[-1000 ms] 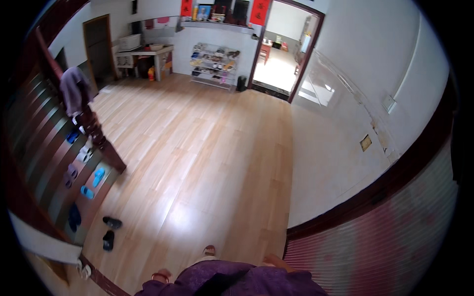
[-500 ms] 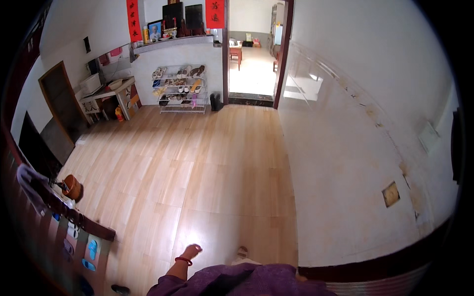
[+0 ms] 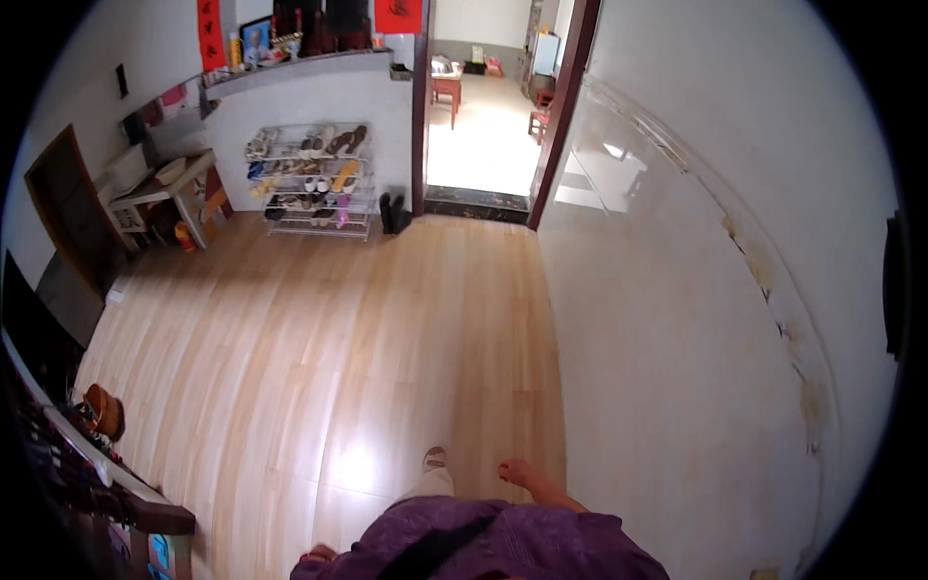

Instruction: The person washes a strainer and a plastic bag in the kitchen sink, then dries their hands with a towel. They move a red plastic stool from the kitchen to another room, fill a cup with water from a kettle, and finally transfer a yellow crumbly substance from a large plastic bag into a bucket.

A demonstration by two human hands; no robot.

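Glossy floor [image 3: 387,309] likely wants steady footing; right hand [image 3: 519,473], near its right edge, has loosely curled, empty fingers; left hand's [image 3: 320,554] can't be told.

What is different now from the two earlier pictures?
The view has moved toward the doorway; in it, the stair post slid to the lower left. Since the last picture, the right hand has swung forward; the left hand dropped back to the lower edge. Nothing is visibly taken or let go. The shoe rack and black boots stayed put.
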